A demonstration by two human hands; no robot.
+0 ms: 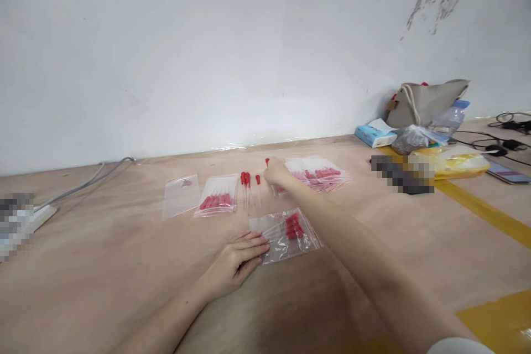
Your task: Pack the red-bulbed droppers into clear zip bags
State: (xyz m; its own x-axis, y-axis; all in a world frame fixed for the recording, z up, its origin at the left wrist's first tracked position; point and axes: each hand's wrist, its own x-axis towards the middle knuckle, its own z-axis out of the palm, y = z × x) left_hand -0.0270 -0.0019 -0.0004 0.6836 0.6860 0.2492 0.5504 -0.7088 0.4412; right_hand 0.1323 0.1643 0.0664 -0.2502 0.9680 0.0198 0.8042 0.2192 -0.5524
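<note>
My left hand (237, 259) lies flat with fingers stretched out, its fingertips on the end of a clear zip bag (274, 254). Inside that bag are several glass droppers with red rubber bulbs (294, 225). Farther forward, my right hand (276, 172) is closed in a pinch on a dropper (267, 162), whose red bulb shows at the fingertips; the rest is mostly hidden. Just left of it, loose droppers (245, 178) and a single dropper (258, 180) lie on the table, bulbs pointing away from me.
Left of the loose droppers are a filled bag of droppers (215, 194) and a flat clear bag (181, 197). More filled bags (321, 172) are stacked right. A tissue pack (375, 134), grey pouch (431, 102), yellow packet (460, 163) and phone (508, 172) lie far right; a cable (89, 181) runs left.
</note>
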